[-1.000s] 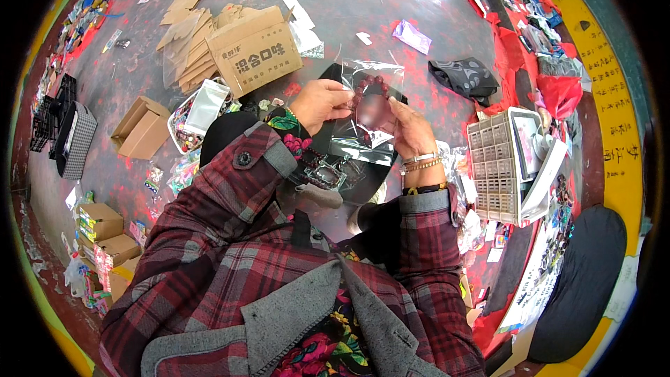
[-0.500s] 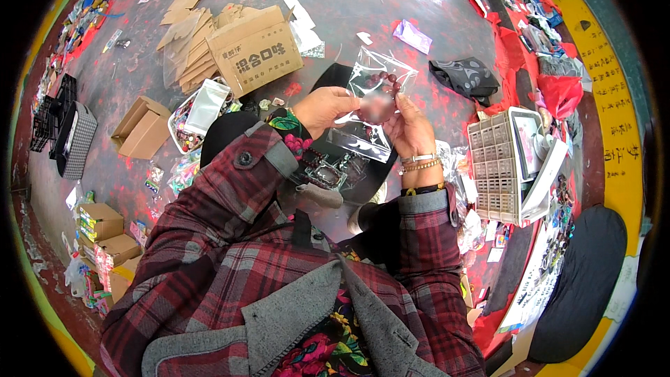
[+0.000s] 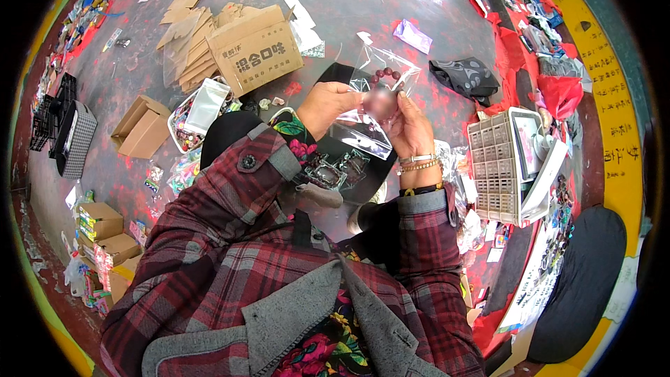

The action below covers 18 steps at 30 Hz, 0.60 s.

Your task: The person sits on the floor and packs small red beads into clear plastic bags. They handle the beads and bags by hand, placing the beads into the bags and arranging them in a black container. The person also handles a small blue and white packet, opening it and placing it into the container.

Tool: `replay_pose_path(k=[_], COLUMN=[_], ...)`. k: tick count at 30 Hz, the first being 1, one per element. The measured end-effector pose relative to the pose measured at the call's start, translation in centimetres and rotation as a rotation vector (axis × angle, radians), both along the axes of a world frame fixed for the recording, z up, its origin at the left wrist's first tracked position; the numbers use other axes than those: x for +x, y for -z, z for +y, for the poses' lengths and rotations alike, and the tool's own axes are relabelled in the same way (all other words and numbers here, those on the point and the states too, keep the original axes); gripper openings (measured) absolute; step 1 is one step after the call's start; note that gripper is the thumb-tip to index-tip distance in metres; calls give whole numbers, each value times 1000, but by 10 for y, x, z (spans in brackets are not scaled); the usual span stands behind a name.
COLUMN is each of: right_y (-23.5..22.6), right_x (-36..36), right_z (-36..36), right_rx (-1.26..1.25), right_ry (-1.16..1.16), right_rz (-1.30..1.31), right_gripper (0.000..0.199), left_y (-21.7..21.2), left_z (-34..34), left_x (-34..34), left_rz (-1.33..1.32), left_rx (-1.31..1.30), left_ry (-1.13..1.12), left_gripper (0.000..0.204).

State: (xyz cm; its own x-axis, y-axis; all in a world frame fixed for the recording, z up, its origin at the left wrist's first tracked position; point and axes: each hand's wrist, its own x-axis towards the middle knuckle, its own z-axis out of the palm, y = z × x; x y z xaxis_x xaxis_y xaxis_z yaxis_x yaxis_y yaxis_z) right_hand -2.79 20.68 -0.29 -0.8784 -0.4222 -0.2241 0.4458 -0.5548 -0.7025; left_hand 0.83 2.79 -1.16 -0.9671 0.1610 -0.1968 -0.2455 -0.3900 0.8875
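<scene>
My left hand [image 3: 331, 102] and my right hand [image 3: 410, 128] are raised together above my lap. Both pinch a small clear plastic bag [image 3: 388, 68] that stands up between them. A bracelet of dark red beads [image 3: 383, 77] sits at the mouth of the bag, partly inside it. More clear bags [image 3: 361, 135] hang just under my hands. Beneath them a black tray or cloth [image 3: 333, 167] on my lap holds a few small bagged items. My right wrist wears beaded bracelets.
A printed cardboard box [image 3: 257, 49] and flattened cardboard lie at the upper left on the grey floor. A bowl of small packets [image 3: 199, 108] sits left of my knee. A white compartment box [image 3: 497, 167] stands to my right. A black pouch [image 3: 466, 77] lies beyond it.
My hands have lifted the clear bag higher and upright. The bead bracelet now shows at the bag's top.
</scene>
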Motion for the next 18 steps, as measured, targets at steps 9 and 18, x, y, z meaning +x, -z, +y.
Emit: replay_pose_path(k=[9, 18], right_y=[-10, 4], right_x=[3, -5], right_z=[3, 10], right_rx=[11, 130], right_ry=[-10, -64], right_rz=[12, 100], right_gripper=[24, 20], left_y=[-2, -5], left_z=[-1, -2], left_x=[1, 1], left_rz=[-97, -24], left_rx=[85, 55], left_ry=[87, 80], left_gripper=[20, 19])
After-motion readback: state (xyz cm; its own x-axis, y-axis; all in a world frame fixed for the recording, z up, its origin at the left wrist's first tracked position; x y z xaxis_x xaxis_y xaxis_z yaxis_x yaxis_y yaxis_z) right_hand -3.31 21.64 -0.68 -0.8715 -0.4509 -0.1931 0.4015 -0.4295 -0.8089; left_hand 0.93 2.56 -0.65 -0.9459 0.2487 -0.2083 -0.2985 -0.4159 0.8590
